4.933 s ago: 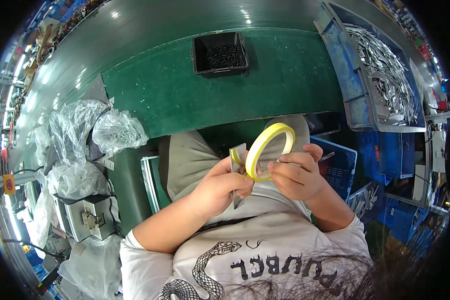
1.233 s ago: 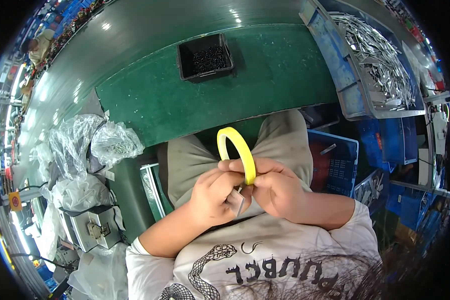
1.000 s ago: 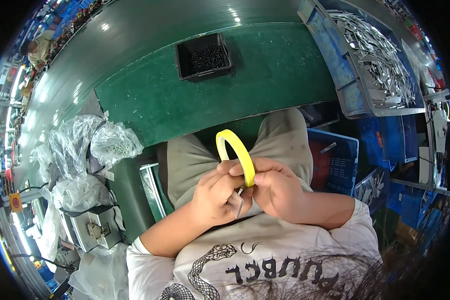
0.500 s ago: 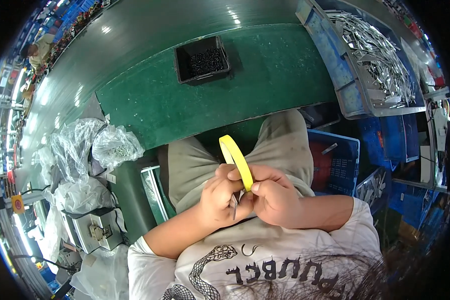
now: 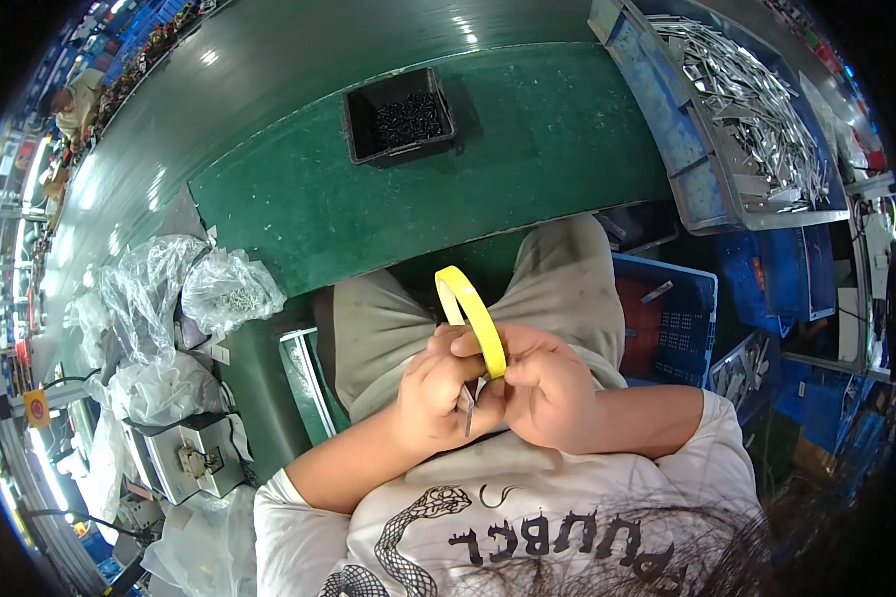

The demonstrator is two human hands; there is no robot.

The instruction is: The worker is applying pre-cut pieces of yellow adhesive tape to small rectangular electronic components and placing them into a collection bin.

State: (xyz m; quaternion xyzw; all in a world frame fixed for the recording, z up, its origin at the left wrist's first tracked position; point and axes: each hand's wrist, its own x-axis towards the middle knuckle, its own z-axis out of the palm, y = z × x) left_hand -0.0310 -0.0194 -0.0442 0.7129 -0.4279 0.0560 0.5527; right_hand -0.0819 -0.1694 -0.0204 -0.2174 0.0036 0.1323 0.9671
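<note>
Above my lap, my two hands meet around a roll of yellow tape (image 5: 480, 326), which stands on edge with its upper part sticking out past my fingers. My right hand (image 5: 550, 390) is closed on the roll's lower end, thumb pressed against it. Closed beside it, my left hand (image 5: 436, 396) holds a thin flat metal piece (image 5: 468, 410) whose end pokes out below the fingers. Some left fingers also touch the roll. Fingers hide most of the metal piece and the spot where it meets the tape.
A black bin (image 5: 398, 149) of small dark parts sits on the green table (image 5: 538, 129). At right are a large blue crate (image 5: 702, 164) of metal strips and a lower blue basket (image 5: 712, 318). Plastic bags (image 5: 149, 298) and a metal box device (image 5: 197, 458) lie at left.
My right thumb has shifted slightly along the roll's lower end. Both hands and the tape otherwise stay nearly in place.
</note>
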